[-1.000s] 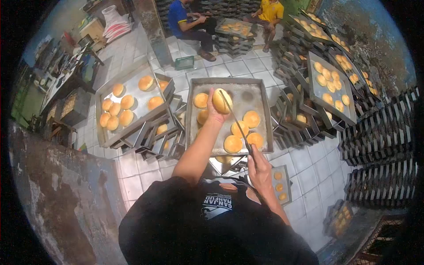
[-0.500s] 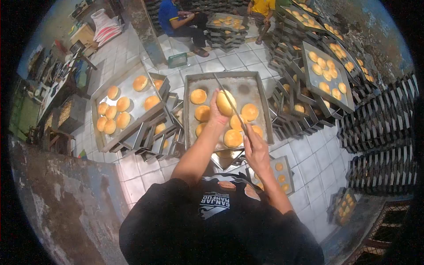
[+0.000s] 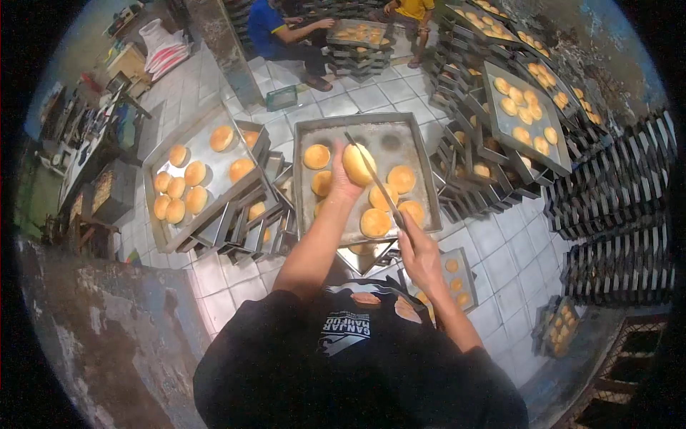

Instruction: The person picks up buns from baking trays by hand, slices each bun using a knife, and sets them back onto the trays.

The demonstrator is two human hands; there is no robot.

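Observation:
My left hand [image 3: 346,179] is closed around a round golden bun [image 3: 359,164], held above a square metal baking tray [image 3: 306,129]. In my right hand [image 3: 419,252] is a long thin knife [image 3: 382,189], gripped by its handle. Its blade slants up and left across the right side of the held bun; whether it has cut in, I cannot tell. Several browned buns, such as a bun [image 3: 376,222] near the front and a bun [image 3: 316,156] at the back left, lie in the tray beneath my hands. My left forearm partly hides the buns on the left.
Left of me, a tilted tray [image 3: 207,161] of buns tops a stack of trays. To the right stand more stacked trays with a bun-filled tray [image 3: 504,127]. Two people sit at the back by another tray stack [image 3: 357,61]. A green crate [image 3: 281,99] sits on the tiles.
My right hand has drawn the knife slightly down and toward me along the bun. The seated person in blue has reached an arm toward the tray there. The view has shifted a little.

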